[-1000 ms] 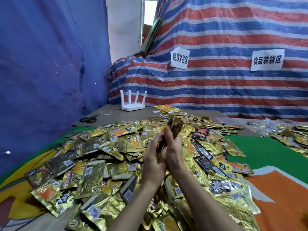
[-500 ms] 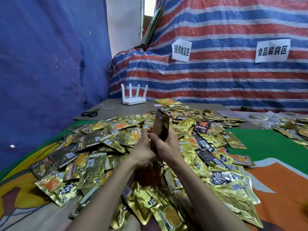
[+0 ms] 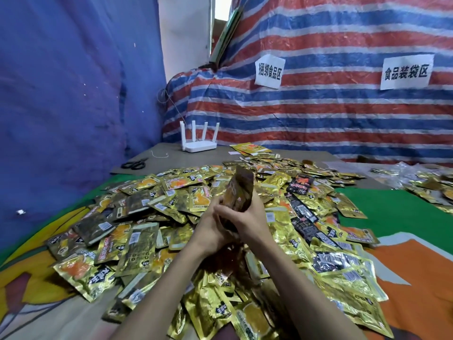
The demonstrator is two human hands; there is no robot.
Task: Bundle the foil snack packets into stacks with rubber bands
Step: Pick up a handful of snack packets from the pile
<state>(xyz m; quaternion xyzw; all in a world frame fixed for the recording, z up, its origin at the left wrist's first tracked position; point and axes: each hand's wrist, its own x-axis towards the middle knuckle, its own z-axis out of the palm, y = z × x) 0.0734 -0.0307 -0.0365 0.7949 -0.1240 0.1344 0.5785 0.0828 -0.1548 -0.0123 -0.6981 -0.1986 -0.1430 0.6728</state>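
Foil packet stack (image 3: 240,190) stands upright, left hand (image 3: 208,233) and right hand (image 3: 248,220) curled round it, hiding its lower half.

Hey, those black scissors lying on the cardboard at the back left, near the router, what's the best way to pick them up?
Take the scissors by the handle loops at their left end; the blades run right, toward the router side. They lie flat on the cardboard with nothing on top, so come straight down from above and pinch the loops.
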